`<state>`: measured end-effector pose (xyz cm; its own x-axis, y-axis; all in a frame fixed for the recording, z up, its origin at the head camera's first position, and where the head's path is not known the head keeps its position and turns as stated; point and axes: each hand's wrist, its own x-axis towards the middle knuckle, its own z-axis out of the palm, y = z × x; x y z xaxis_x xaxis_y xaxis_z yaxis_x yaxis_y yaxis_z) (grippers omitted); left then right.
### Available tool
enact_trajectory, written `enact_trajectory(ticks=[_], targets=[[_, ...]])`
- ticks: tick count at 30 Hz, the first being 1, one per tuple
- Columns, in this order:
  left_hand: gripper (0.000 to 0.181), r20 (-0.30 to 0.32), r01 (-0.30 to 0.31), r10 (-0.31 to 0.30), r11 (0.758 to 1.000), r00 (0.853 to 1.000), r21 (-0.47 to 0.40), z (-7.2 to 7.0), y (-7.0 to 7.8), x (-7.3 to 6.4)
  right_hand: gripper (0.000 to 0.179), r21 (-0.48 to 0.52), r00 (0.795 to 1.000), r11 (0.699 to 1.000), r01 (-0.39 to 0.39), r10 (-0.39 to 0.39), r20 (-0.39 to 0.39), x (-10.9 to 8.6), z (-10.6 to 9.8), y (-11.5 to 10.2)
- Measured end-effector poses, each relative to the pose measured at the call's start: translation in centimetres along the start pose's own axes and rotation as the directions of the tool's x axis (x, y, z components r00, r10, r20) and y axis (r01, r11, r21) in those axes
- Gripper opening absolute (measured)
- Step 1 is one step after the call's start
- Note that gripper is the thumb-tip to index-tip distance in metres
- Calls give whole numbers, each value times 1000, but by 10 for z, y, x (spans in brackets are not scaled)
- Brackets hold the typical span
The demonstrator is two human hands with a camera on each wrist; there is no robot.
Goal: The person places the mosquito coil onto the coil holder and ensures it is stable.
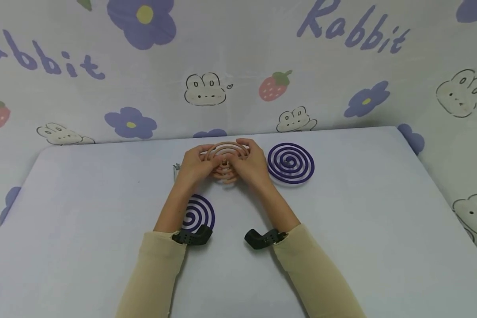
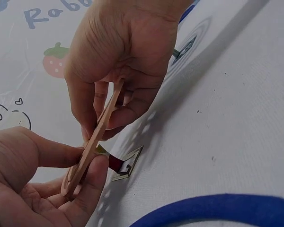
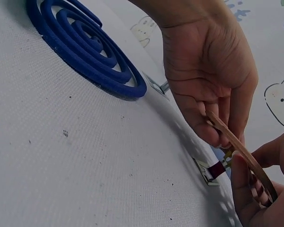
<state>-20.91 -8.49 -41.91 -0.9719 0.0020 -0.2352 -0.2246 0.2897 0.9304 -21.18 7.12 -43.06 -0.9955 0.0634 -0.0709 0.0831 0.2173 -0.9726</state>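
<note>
Both hands pinch a light brown mosquito coil (image 1: 227, 176) between thumb and fingers. My left hand (image 1: 198, 167) grips its left side and my right hand (image 1: 253, 162) its right side, thumbs meeting near the middle. Seen edge-on in the left wrist view, the coil (image 2: 97, 139) is tilted just above a small metal coil stand (image 2: 128, 163) with a red and yellow upright. In the right wrist view the stand (image 3: 207, 171) is on the table beneath the coil (image 3: 239, 146), the top of its upright close to the coil's middle. Fingers partly hide the coil.
A dark blue mosquito coil (image 1: 290, 163) sits on a stand right of my right hand. Another blue coil (image 1: 198, 214) lies nearer, partly hidden by my left forearm. A second metal stand (image 1: 176, 168) is beside my left hand. A patterned cloth (image 1: 238, 115) backs the white table (image 1: 361, 221).
</note>
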Motion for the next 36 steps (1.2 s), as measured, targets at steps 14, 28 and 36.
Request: enact_trajectory(ticks=[14,28,36], targets=[[51,7,7,-7,999,1000,-32,-3,1,2,56,-10,1000,1000,-13,13,-6,0,2,-4],[52,25,34,-33,999,999,-35,-3,1,0,55,-43,1000,999,-22,22,1,-1,2,-3],[53,8,9,-9,1000,1000,-11,-2,1,0,56,-16,1000,1000,-12,12,0,1,1,-2]])
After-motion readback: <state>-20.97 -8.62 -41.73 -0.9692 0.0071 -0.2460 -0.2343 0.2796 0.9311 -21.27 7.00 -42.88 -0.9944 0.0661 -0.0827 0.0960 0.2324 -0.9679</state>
